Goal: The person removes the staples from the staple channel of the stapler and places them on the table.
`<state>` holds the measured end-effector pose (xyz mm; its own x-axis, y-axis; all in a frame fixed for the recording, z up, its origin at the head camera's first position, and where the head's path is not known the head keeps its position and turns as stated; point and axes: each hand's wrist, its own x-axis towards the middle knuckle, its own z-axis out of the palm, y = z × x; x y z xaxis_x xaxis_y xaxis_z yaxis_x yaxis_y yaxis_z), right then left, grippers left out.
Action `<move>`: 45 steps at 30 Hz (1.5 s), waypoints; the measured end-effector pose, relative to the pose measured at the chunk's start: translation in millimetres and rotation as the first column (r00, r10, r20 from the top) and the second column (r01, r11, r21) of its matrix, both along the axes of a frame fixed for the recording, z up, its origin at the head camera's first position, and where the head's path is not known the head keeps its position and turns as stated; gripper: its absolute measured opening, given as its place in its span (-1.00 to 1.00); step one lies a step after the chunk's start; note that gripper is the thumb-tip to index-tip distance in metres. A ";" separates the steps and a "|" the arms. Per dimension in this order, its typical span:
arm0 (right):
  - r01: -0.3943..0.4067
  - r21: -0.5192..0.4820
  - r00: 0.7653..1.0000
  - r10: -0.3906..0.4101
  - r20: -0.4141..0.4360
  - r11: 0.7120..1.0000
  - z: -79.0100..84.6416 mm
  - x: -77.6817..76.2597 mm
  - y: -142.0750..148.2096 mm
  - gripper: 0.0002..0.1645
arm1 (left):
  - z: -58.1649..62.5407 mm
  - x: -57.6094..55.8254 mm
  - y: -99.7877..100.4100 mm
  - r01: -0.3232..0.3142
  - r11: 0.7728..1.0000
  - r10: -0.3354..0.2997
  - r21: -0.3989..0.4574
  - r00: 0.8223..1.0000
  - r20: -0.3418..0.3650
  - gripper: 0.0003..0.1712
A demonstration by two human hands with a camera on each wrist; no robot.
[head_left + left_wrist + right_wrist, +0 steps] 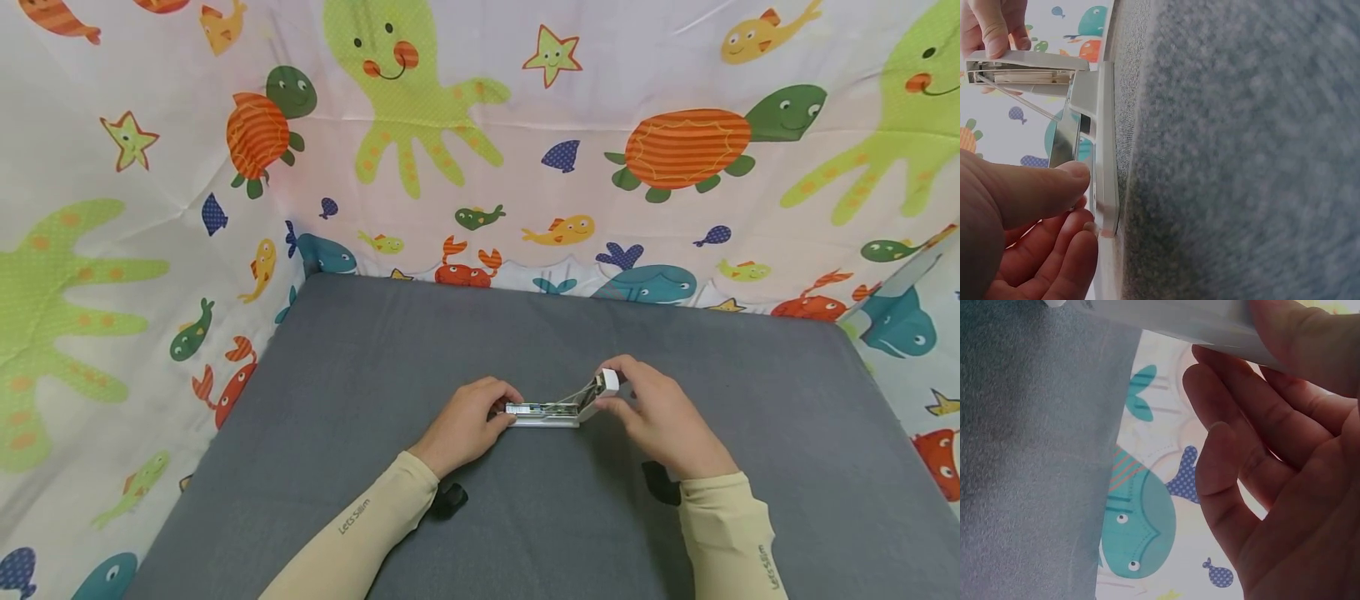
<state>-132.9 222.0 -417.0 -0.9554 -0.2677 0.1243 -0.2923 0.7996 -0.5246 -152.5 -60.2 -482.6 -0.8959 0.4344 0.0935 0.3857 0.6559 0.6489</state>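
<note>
A white stapler lies opened on the grey surface, its base [543, 424] flat and its top cover [611, 383] swung up steeply at the right end. My left hand [467, 421] pinches the left end of the stapler between thumb and fingers. In the left wrist view the thumb lies beside the metal staple channel [1066, 142], low over the base. A thin metal rod [1021, 102] runs from the channel to the inside of the raised cover. My right hand [667, 421] grips the cover, thumb on one side and fingers on the other.
The grey cloth-covered table [375, 350] extends around the hands. A white curtain [465, 150] printed with sea animals hangs along its back and sides. A dark wrist strap piece [450, 501] shows beside the left sleeve.
</note>
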 end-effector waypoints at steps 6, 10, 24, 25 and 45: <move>0.009 0.003 1.000 -0.009 0.006 1.000 -2.7 -1.4 7.0 -0.61 | -1.3 -1.2 -0.8 0.001 1.000 -0.001 0.003 1.000 0.008 -0.76; 0.028 0.003 0.999 -0.028 0.029 1.000 -0.9 -2.1 10.3 -0.61 | -2.2 -1.5 -0.9 -0.002 1.000 0.002 0.005 1.000 0.008 -0.77; 0.083 0.036 0.994 -0.086 0.069 0.996 0.0 -1.2 26.8 -0.60 | -3.4 -3.7 -0.8 0.012 1.000 -0.012 0.004 1.000 -0.003 -0.77; 0.087 0.039 0.993 -0.090 0.075 0.995 -0.2 -1.2 28.1 -0.60 | -3.6 -3.8 -0.8 0.012 1.000 -0.012 0.004 1.000 -0.006 -0.77; 0.121 0.122 0.983 -0.136 0.121 0.985 -18.7 -9.6 41.5 -0.64 | -5.2 -2.9 -2.8 0.014 1.000 -0.014 0.028 1.000 -0.010 -0.78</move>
